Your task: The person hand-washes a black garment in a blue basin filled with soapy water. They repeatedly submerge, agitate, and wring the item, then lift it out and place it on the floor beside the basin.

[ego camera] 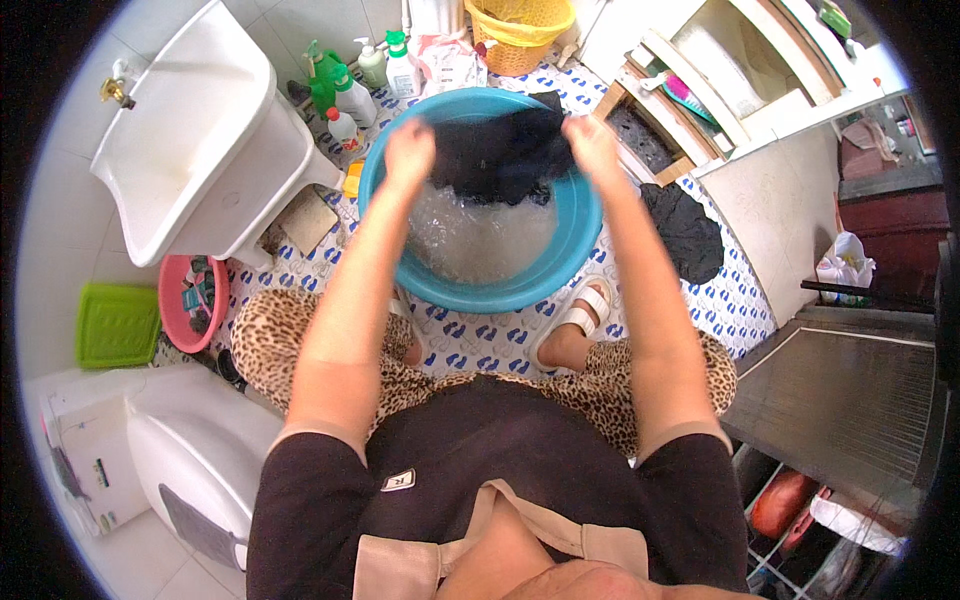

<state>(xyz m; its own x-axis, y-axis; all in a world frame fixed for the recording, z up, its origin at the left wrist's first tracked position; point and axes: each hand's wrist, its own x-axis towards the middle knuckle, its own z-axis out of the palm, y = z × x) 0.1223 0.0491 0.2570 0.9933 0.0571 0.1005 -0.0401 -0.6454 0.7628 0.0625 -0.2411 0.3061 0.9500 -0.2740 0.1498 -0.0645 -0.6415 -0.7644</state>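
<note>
A dark cloth garment (pixel 495 154) is stretched between my two hands over a large blue plastic basin (pixel 484 301). My left hand (pixel 410 154) grips its left end near the basin's left rim. At the right end, my right hand (pixel 592 146) holds the cloth above the right rim. Both hands are blurred. The garment's lower edge meets the cloudy, bubbly water (pixel 480 236) inside the basin. What kind of garment it is I cannot tell. Another crumpled black cloth (pixel 682 232) lies on the patterned floor, right of the basin.
Several cleaning bottles (pixel 352 101) and a yellow wastebasket (pixel 517 41) stand behind the basin. To the left are a white washbasin (pixel 202 135), a pink tub (pixel 169 315) holding small items, and a toilet (pixel 195 457). A wooden-framed cabinet (pixel 660 120) borders the right, near a dark door (pixel 847 397).
</note>
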